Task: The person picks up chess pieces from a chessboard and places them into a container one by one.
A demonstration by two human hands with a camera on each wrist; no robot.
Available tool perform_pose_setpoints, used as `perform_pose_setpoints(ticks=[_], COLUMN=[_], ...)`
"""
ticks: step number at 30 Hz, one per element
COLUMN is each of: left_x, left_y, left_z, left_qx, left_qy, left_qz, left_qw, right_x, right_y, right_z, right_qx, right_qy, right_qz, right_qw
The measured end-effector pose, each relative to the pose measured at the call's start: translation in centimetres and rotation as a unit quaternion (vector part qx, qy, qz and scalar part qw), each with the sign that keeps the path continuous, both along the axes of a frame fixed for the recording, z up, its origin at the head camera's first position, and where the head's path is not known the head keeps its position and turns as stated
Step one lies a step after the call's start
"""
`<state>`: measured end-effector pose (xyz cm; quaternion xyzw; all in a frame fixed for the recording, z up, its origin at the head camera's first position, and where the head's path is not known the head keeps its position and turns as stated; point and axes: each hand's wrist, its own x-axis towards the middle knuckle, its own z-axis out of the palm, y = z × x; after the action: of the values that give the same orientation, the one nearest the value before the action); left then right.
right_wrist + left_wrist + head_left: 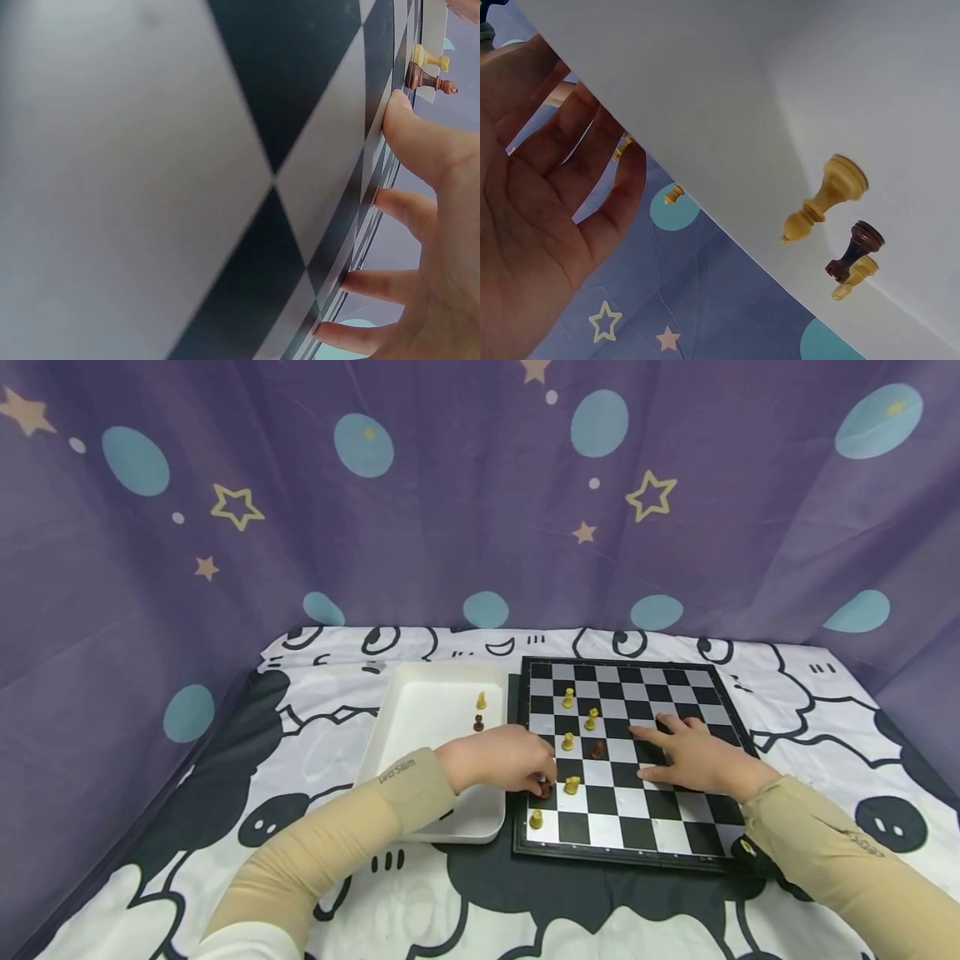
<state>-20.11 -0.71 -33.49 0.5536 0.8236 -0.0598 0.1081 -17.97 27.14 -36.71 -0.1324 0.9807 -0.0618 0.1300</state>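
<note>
while rt hand [690,760] touches chessbd [637,806], curtain [480,535] (starry) hangs behind b/w cloth [330,752].

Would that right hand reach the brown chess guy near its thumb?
Probably yes: the right hand looks empty, spread over the board, and nothing seems to stand between it and the brown chess piece.

Near the centre of the frame, the left hand [501,757] pinches a brown chess piece [545,790] by the left edge of the chessboard [667,835]. Right of centre, the right hand [697,757] touches the board, fingers spread. Five yellow pieces [572,786] and another brown piece [597,749] stand on its left half. A white tray [427,706] lies left of it.
</note>
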Motion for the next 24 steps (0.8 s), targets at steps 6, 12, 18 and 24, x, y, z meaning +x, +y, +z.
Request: perform_pose_setpoints(ticks=[6,12,18,24], left_x=[0.0,-0.3,-0.5,-0.7], left_y=[0.0,-0.2,-0.5,-1.0], left_z=[0.1,0.6,0.9,1.3], left_qx=[0.007,0.028,0.044,0.057], left_qy=[-0.004,-0.01,-0.014,-0.007], left_qz=[0.003,0.008,0.012,0.008], left_qw=[1.0,0.9995,0.9988,0.9983], right_x=[0.0,-0.1,-0.1,0.0], right_y=[0.1,0.2,0.2,0.2], right_z=[-0.1,-0.1,-0.2,-0.2], right_qx=[0.002,0.001,0.0,-0.002], right_qy=[0.002,0.003,0.001,0.007], right_qz=[0.004,0.004,0.003,0.003], right_qw=[1.0,1.0,1.0,1.0])
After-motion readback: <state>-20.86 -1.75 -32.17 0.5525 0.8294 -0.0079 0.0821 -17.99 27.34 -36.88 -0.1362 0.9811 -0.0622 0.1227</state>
